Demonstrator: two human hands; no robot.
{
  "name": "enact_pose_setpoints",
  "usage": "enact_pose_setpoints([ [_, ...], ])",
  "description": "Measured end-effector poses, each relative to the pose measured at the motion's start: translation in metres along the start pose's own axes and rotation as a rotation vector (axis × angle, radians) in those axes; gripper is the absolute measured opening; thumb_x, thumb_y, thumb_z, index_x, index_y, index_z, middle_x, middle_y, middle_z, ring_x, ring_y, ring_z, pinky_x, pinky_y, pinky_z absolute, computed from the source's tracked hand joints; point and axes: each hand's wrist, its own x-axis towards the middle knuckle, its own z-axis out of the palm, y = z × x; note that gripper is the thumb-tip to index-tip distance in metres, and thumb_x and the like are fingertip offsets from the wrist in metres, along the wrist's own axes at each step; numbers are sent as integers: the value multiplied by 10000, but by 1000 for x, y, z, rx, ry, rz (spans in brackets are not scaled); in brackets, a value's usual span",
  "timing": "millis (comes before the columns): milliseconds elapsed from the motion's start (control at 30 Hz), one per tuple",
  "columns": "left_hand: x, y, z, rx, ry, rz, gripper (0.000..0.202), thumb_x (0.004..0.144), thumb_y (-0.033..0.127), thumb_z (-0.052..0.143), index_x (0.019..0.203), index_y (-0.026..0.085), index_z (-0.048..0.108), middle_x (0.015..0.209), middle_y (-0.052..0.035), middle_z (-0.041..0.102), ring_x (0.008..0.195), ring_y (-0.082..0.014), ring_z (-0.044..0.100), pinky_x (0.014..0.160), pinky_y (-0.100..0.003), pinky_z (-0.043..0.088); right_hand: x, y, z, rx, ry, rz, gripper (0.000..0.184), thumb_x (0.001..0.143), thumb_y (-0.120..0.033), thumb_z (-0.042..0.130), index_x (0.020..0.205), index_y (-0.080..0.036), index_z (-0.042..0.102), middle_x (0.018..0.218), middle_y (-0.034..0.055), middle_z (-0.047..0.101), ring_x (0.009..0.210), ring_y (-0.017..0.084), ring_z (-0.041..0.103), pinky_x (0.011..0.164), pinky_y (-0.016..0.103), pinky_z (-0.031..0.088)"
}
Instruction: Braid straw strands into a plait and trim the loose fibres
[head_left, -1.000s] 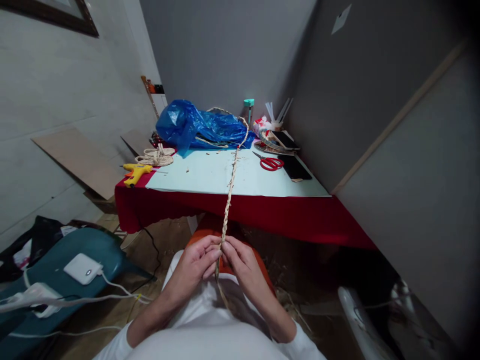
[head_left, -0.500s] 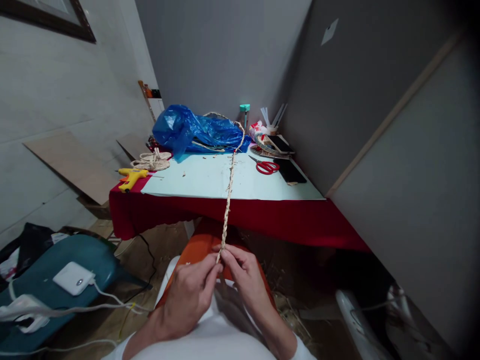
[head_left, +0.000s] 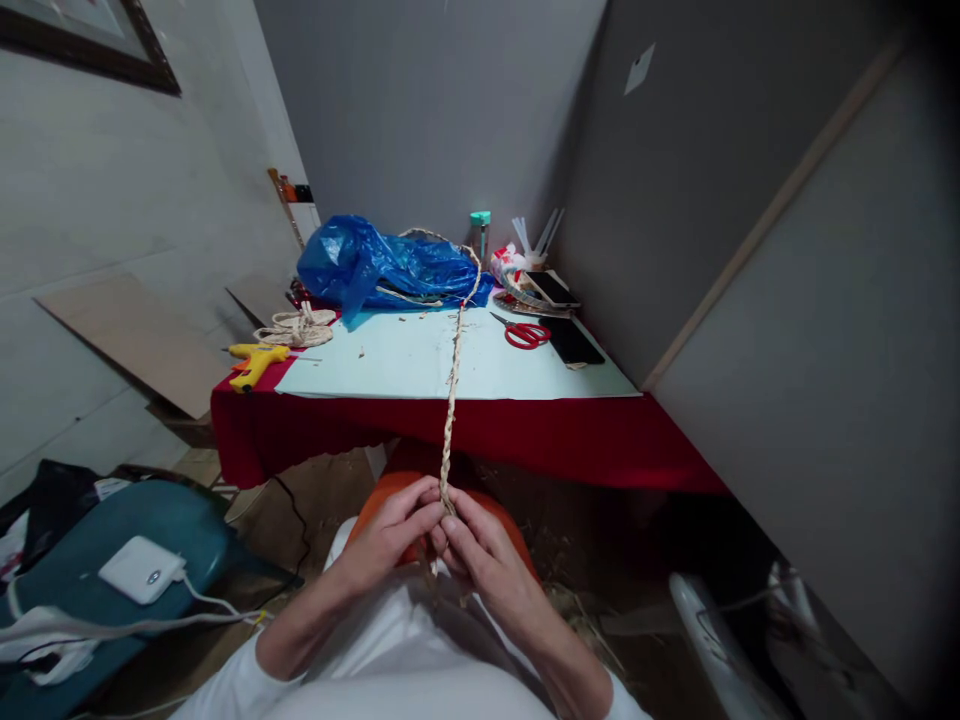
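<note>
A pale straw braid (head_left: 449,425) runs from the table down to my lap, its near end pinched between both hands. My left hand (head_left: 401,527) grips it from the left, thumb and fingers closed. From the right, my right hand (head_left: 484,545) pinches the same spot, thumb on top. Loose strands hang below the fingers, partly hidden. The braid's far part curves over a blue plastic bag (head_left: 390,262) on the table. Red-handled scissors (head_left: 526,335) lie right of the braid.
A yellow glue gun (head_left: 259,365) and straw sandals (head_left: 298,325) lie at the table's left. Phones (head_left: 574,342) rest on the right. A green chair (head_left: 176,515) holds a white power bank (head_left: 142,570) with cables. Grey panels (head_left: 427,110) stand behind and to the right.
My left hand has shifted up and turned, its fingers meeting the right hand's at the braid's end. Loose strands now show below. The whole view has moved slightly.
</note>
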Motion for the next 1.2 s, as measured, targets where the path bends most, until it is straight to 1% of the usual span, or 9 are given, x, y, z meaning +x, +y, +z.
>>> enact_pose_setpoints([
  [133, 1, -4, 7, -123, -76, -123, 338, 877, 457, 589, 1016, 152, 632, 664, 12, 611, 495, -97, 485, 467, -194, 363, -4, -3, -6, -424, -39, -64, 387, 1029, -335, 335, 1323, -195, 543, 816, 31, 653, 716, 157, 604, 686, 250, 457],
  [233, -2, -6, 8, -153, -35, -167, 373, 840, 428, 634, 1077, 141, 647, 559, 65, 522, 432, -73, 358, 427, -186, 274, -7, -1, -5, -594, -23, -59, 370, 1011, -257, 354, 1322, -161, 530, 847, 70, 705, 717, 189, 650, 649, 266, 412],
  [400, -5, -8, 12, -111, 175, -155, 215, 750, 339, 709, 818, 138, 741, 642, -4, 652, 594, -126, 539, 594, -224, 422, -16, 8, -1, -956, 36, -56, 262, 876, -77, 423, 1048, -90, 620, 738, 140, 724, 585, 242, 654, 540, 304, 191],
  [500, -6, -9, 16, -112, 283, -160, 186, 708, 317, 732, 776, 149, 771, 732, -41, 732, 682, -172, 611, 666, -253, 468, -21, 9, -1, -1058, 40, -118, 230, 840, -44, 434, 962, -126, 610, 754, 121, 737, 604, 228, 674, 543, 311, 167],
  [667, -13, -11, 20, -215, 259, -209, 295, 747, 380, 719, 858, 117, 796, 470, 3, 611, 453, -130, 494, 525, -251, 436, -20, 12, 8, -1143, 0, -259, 265, 808, -78, 487, 1046, -125, 596, 751, 83, 744, 573, 197, 666, 522, 311, 168],
  [833, -21, -6, 14, -326, 193, -218, 326, 787, 415, 717, 920, 124, 777, 813, -89, 766, 504, -85, 491, 503, -206, 392, -16, 13, 12, -1139, -4, -359, 149, 841, -156, 520, 943, -143, 628, 725, 74, 733, 534, 170, 617, 511, 310, 170],
  [967, -24, 1, 4, -338, 180, -216, 322, 804, 417, 708, 916, 120, 765, 782, -71, 743, 480, -79, 468, 471, -202, 352, -19, -3, -1, -1032, 92, -380, 270, 985, -276, 408, 846, -189, 622, 729, 42, 691, 644, 164, 602, 604, 282, 329],
  [1067, -24, 7, -2, -321, 147, -200, 284, 824, 380, 697, 930, 127, 768, 770, -58, 732, 637, -144, 606, 601, -226, 456, -14, -13, -7, -697, 276, -262, 239, 988, -315, 442, 987, -170, 632, 947, 95, 684, 888, 212, 596, 820, 326, 402],
  [1200, -24, 13, -5, -269, 111, -154, 261, 859, 338, 648, 1007, 146, 743, 916, -65, 750, 870, -196, 665, 811, -266, 501, 1, -13, 1, -375, 148, -127, 229, 961, -342, 522, 1095, -198, 640, 1070, 77, 668, 1002, 207, 586, 922, 326, 416],
])
